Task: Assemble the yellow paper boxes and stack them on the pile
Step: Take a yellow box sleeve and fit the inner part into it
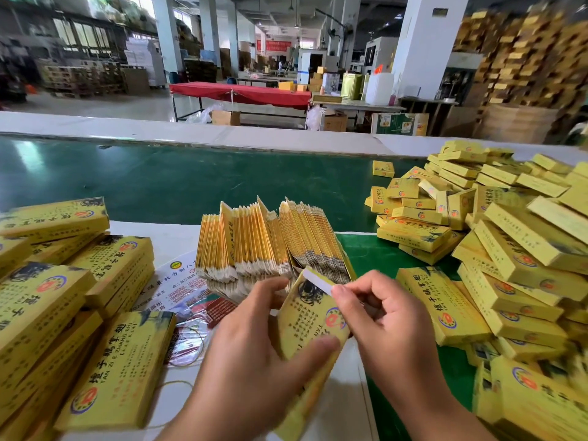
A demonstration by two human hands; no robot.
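We were mid-fold on one yellow box (pixel 313 326) held just in front of the flat blanks (pixel 270 243), left hand (pixel 254 338) gripping its body, right hand (pixel 381 313) pinching the white end flap (pixel 318 280); next we probably needed to tuck it, then add it to the pile (pixel 509 237).

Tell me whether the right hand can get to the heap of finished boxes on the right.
Probably yes: the pile of assembled boxes lies just beside the right hand with nothing between, though that hand is busy pinching the box flap.
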